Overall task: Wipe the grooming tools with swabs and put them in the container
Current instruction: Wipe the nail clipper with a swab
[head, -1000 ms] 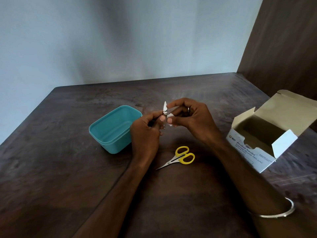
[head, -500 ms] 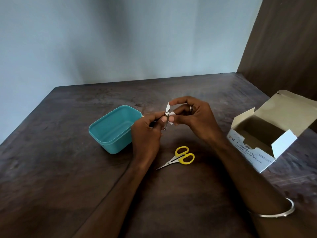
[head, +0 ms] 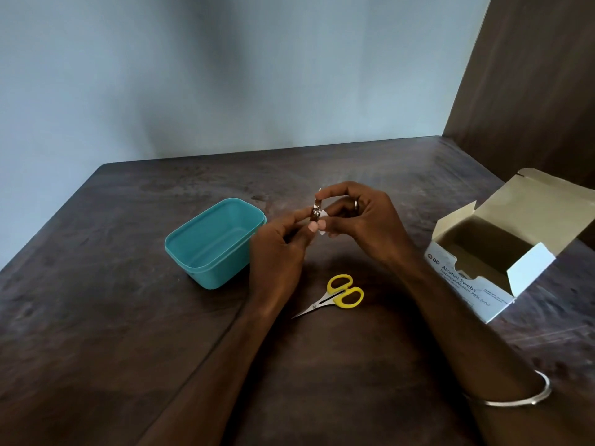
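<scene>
My left hand (head: 279,249) pinches a small metal nail clipper (head: 316,211) upright above the table. My right hand (head: 363,220) meets it from the right, with a white swab (head: 324,216) pressed against the clipper between thumb and fingers. Most of the swab is hidden by my fingers. A teal plastic container (head: 215,243) stands just left of my left hand, with nothing visible inside it. Small scissors with yellow handles (head: 336,296) lie flat on the table below my hands, tips pointing left.
An open white box of alcohol swabs (head: 502,252) stands at the right, flaps raised. The dark wooden table (head: 96,317) meets a pale wall at the back and a dark wood panel at the right. A metal bangle (head: 515,397) circles my right forearm.
The clipper has been turned between my fingers and the white swab has slid down from its tip to its side. My right hand's fingers have shifted slightly upward.
</scene>
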